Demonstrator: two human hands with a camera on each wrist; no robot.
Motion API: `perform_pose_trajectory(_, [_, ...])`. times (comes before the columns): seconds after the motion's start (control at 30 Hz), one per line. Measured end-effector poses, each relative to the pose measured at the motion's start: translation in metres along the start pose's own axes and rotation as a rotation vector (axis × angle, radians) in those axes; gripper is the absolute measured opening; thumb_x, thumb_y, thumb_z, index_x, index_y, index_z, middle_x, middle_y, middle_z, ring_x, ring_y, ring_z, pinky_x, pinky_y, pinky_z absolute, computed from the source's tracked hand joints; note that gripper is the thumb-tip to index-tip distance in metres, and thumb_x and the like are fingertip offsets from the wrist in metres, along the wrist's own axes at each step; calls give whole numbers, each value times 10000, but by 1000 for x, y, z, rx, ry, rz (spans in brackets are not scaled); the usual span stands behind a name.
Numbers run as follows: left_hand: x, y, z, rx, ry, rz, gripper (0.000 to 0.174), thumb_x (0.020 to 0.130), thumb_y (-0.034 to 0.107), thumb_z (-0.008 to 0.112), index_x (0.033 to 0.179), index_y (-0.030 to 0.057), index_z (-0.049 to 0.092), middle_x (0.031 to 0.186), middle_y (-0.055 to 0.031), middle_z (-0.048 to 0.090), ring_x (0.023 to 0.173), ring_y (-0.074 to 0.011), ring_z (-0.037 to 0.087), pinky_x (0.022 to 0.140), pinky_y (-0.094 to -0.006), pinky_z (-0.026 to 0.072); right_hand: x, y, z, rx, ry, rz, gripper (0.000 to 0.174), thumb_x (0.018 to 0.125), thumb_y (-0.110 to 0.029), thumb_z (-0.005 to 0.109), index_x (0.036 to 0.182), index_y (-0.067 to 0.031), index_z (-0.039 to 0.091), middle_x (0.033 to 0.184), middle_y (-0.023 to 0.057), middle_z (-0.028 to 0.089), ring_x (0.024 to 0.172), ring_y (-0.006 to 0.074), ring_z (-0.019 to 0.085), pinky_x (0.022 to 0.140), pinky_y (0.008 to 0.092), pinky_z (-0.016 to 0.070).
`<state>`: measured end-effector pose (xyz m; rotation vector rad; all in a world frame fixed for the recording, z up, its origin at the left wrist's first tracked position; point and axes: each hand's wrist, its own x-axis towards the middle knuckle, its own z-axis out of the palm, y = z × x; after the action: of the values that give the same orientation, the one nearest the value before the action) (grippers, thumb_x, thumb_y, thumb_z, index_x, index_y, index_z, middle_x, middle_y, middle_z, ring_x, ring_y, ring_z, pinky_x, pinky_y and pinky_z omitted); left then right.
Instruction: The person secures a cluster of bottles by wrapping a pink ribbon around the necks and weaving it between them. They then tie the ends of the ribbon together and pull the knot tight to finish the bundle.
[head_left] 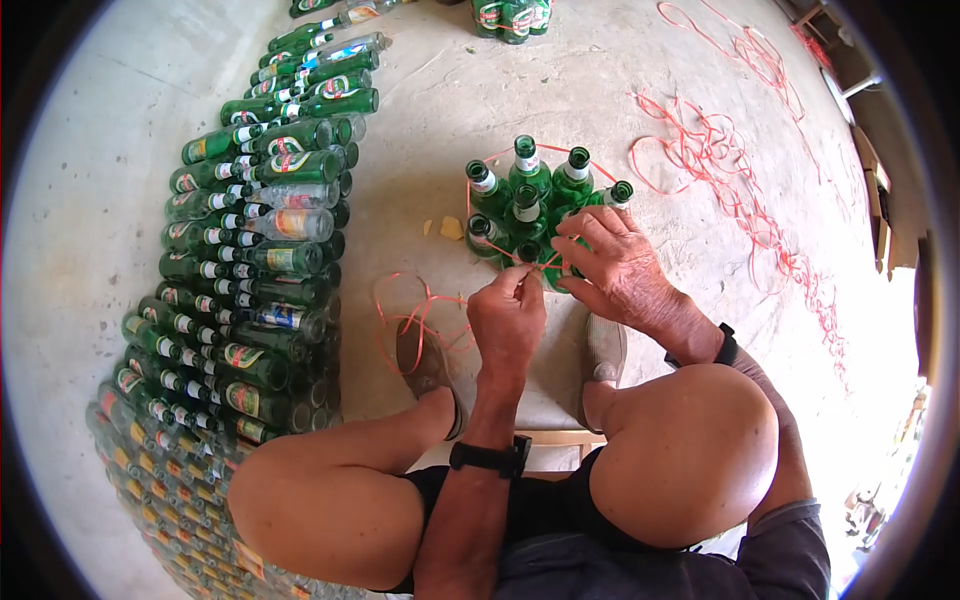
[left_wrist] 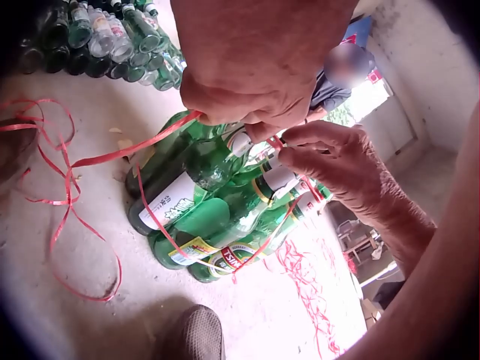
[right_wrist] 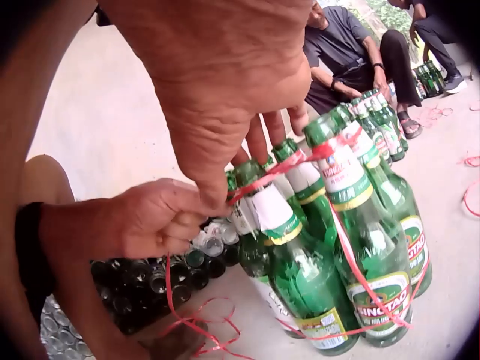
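Bare knees (head_left: 690, 455) fill the head view's lower part; above centre, our right hand (head_left: 622, 268) spreads parted fingers over green bottles (head_left: 530, 178). Upper centre in the left-wrist view, our left hand (left_wrist: 247, 67) pinches red string (left_wrist: 139, 148), seemingly mid-wrap, which calls for even tension. Right-wrist view, lower right: a label (right_wrist: 381, 300) reads "NGTAO".

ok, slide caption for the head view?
Left hand pinching red ribbon at a cluster of upright green bottles, right hand beside it; stacked bottles lie along the left.
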<state>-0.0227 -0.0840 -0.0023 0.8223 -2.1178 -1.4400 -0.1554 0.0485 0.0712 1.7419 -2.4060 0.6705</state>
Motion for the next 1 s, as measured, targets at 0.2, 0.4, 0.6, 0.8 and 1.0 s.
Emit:
perform_pose_trajectory(0.2, [1, 1, -4, -5, 5, 5, 143, 935, 82, 734, 1026, -9, 797, 709, -171, 722, 578, -191, 684, 590, -344, 527, -2, 4, 16, -15, 95, -2, 347, 737, -163, 824, 1049, -66, 708, 1148, 69, 619, 1122, 284, 604, 989, 459, 502])
perform_pose_trajectory(0.4, [2, 5, -11, 11, 1, 23, 128, 947, 78, 726, 1016, -10, 791, 654, -138, 686, 534, -164, 636, 559, -333, 504, -4, 3, 16, 9, 98, 15, 343, 726, -131, 813, 1048, -68, 713, 1135, 55, 619, 1112, 270, 605, 980, 449, 507])
perform_pose_trajectory(0.6, [1, -4, -15, 30, -14, 51, 132, 947, 65, 730, 1030, -19, 787, 692, -154, 708, 570, -144, 649, 571, -316, 510, -5, 1, 16, 2, 95, 24, 355, 724, -120, 802, 1064, -80, 710, 1134, 47, 610, 1103, 265, 604, 972, 438, 508])
perform_pose_trajectory(0.8, [1, -2, -22, 57, -19, 73, 142, 949, 65, 736, 1040, -36, 777, 703, -150, 709, 602, -118, 643, 586, -309, 513, -6, 1, 17, 29, 96, 27, 357, 720, -120, 799, 1064, -90, 705, 1125, 35, 603, 1089, 250, 599, 968, 423, 500])
perform_pose_trajectory(1.0, [1, 2, -26, 70, -33, 73, 150, 968, 62, 716, 1031, -68, 758, 660, -26, 623, 624, -48, 529, 562, -271, 447, -9, 3, 20, 48, 108, 30, 376, 713, -117, 803, 1077, -94, 707, 1129, 36, 604, 1092, 253, 600, 970, 421, 498])
